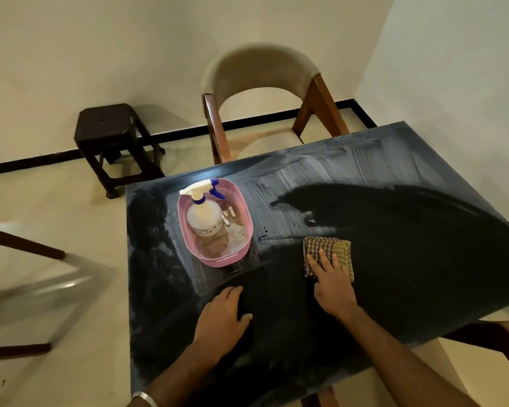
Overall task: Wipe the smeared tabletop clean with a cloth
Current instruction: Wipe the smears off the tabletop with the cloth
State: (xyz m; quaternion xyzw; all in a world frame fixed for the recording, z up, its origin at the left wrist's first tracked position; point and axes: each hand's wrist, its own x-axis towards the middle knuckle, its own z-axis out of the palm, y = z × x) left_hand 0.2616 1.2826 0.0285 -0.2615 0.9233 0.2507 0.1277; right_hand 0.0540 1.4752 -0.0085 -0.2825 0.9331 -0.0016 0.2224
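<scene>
A: Fingers point(321, 259) of your right hand point(334, 284) lie straight & spread, pressing flat on the folded checked cloth point(328, 254). No curl, no pinch.

B: And the cloth, where exactly?

A: Flat on the dark tabletop point(409, 259), approx. mid-table, just right of a pink basket point(238, 254). Not touching the basket.

B: Your other hand?

A: Your left hand point(222, 315) rests palm-down on the tabletop near the front edge, fingers relaxed, thumb out to the right, holding nothing. A metal bangle point(144, 398) sits on that wrist.

B: Surface condition?

A: Whitish smears cover the far side & the strip around the basket. The wide area around & right of the cloth looks dark, w/o streaks.

B: What's in the basket?

A: A white spray bottle point(203, 215) w/ blue trigger, upright, plus small white chalk pieces point(228, 216).

B: Beyond the table?

A: A beige-backed wooden chair point(262, 74) at the far edge, a dark plastic stool point(109, 127) to its left by the wall.
</scene>
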